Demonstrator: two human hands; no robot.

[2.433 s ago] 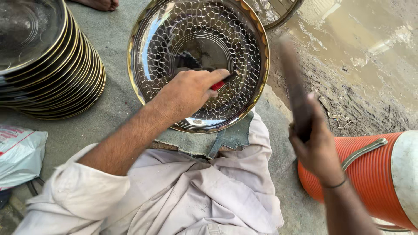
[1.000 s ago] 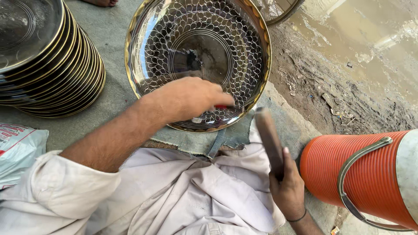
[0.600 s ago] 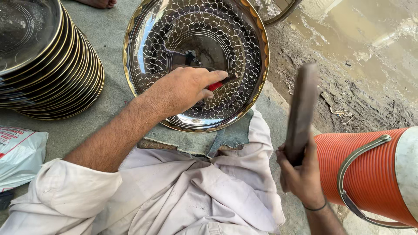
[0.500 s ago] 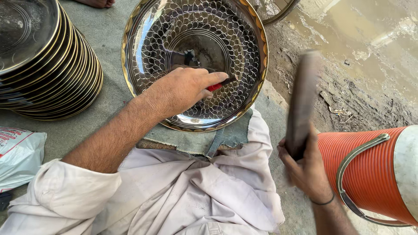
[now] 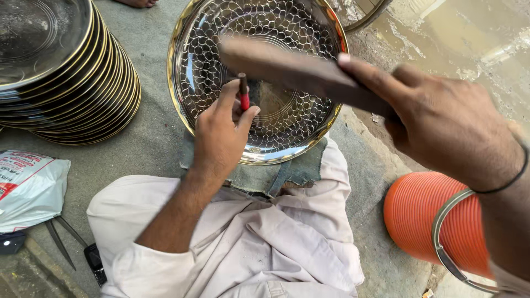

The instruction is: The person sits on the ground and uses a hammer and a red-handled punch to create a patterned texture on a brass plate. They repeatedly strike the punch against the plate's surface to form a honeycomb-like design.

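- The red-handled punch [image 5: 243,92] stands nearly upright on the patterned metal plate [image 5: 309,129], near the plate's centre.
- My left hand [image 5: 221,138] has its fingers closed around the punch.
- My right hand [image 5: 447,121], at 3 o'clock, grips a dark wooden striker [image 5: 292,69], blurred above the punch.
- The plate rests on a denim cloth [image 5: 292,171] over my lap.
- A stack of plates [image 5: 72,83] sits at 10 o'clock, an orange ribbed container [image 5: 425,221] at 4 o'clock.
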